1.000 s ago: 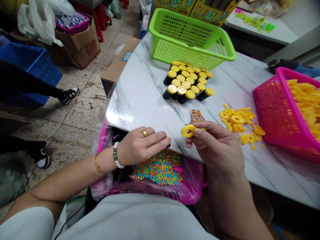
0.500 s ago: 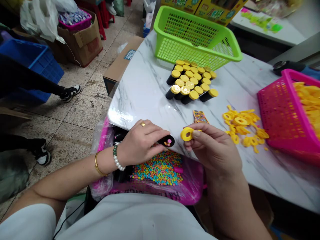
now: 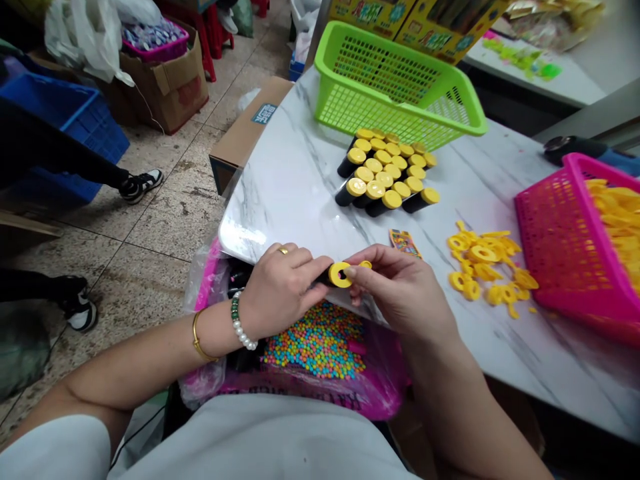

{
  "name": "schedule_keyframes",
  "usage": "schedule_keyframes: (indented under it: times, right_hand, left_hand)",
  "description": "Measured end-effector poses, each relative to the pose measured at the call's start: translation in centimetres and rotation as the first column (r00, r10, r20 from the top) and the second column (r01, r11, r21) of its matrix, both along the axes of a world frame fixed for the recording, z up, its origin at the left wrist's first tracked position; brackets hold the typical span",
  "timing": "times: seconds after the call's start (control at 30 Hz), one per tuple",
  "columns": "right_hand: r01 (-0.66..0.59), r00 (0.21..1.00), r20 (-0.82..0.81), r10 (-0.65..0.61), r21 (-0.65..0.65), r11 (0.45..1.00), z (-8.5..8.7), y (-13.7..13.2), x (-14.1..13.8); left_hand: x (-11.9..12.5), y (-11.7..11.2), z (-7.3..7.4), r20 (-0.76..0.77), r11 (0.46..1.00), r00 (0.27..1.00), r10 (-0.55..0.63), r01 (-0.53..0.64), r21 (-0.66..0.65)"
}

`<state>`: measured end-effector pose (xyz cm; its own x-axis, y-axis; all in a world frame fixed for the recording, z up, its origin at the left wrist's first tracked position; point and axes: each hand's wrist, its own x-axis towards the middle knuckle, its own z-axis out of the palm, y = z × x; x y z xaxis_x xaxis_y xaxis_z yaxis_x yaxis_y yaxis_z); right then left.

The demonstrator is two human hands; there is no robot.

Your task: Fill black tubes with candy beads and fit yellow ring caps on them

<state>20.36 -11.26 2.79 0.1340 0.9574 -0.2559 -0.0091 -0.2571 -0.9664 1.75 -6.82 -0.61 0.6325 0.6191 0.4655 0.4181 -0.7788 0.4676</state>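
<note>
My left hand (image 3: 283,287) is closed around a black tube (image 3: 324,276), which lies nearly on its side with its mouth toward the right. Against that mouth my right hand (image 3: 400,283) pinches a yellow ring-shaped cap (image 3: 341,275) with a small flap on it. Pink shows through the hole of the ring. Below both hands, a pink tub (image 3: 385,373) lined with clear plastic holds many small coloured candy balls (image 3: 310,347) and more black tubes. Several black tubes with yellow lids (image 3: 383,177) stand grouped on the table.
Loose yellow caps (image 3: 483,257) lie on the marble-patterned table (image 3: 280,180), left of a pink basket (image 3: 555,233) full of yellow pieces. A green basket (image 3: 400,113) stands at the back. A small printed packet (image 3: 404,243) lies nearby. Another person's leg and shoe (image 3: 141,185) show at left.
My right hand has moved left, bringing the yellow cap from beside the tube onto its mouth. The left hand still grips the tube. The view has shifted slightly.
</note>
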Motion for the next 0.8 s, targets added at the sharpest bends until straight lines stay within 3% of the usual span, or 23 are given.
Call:
schedule_keyframes:
  times: [0.1,0.2,0.27,0.37,0.43,0.47,0.5,0.57,0.73,0.8]
  right_hand:
    - [0.022,0.999,0.048,-0.021,-0.022,1.0,-0.2,0.0,-0.1]
    - [0.004,1.0,0.026,-0.002,-0.074,0.997,-0.4,-0.1,-0.2]
    - [0.0,1.0,0.007,0.0,-0.095,0.995,-0.3,-0.2,-0.2]
    - [-0.034,0.999,-0.028,0.031,-0.108,0.994,-0.3,-0.3,-0.1]
    - [-0.068,0.996,-0.057,0.062,-0.104,0.992,-0.3,-0.2,-0.2]
    - [-0.08,0.995,-0.069,0.073,-0.097,0.992,-0.4,-0.2,-0.2]
    - [-0.084,0.994,-0.073,0.077,-0.088,0.993,-0.4,-0.3,-0.2]
    - [-0.074,0.996,-0.056,0.071,-0.06,0.995,-0.6,-0.3,-0.3]
    - [-0.095,0.993,-0.078,0.092,-0.043,0.995,-1.0,-0.4,-0.3]
    - [-0.113,0.984,-0.14,0.105,-0.049,0.992,-1.1,-0.3,-0.2]
  left_hand:
    - [-0.1,0.0,1.1,-0.079,0.989,0.996,-0.04,0.028,-0.144]
    - [-0.1,0.1,2.5,-0.053,0.914,0.993,-0.103,0.073,-0.4]
    - [0.1,0.2,3.1,0.044,0.809,0.993,-0.11,0.115,-0.576]
    - [0.8,0.2,3.0,0.192,0.557,0.981,-0.031,0.176,-0.811]
    - [1.3,0.1,2.6,0.245,0.406,0.968,0.06,0.201,-0.891]
    - [1.6,0.0,2.4,0.257,0.366,0.961,0.105,0.203,-0.908]
    - [1.7,-0.1,2.2,0.263,0.352,0.955,0.141,0.2,-0.914]
    - [1.9,-0.3,1.9,0.273,0.383,0.947,0.17,0.191,-0.904]
    - [1.2,-1.2,0.7,0.355,0.567,0.929,0.102,0.24,-0.788]
    - [1.1,-1.3,0.2,0.376,0.598,0.922,0.091,0.251,-0.761]
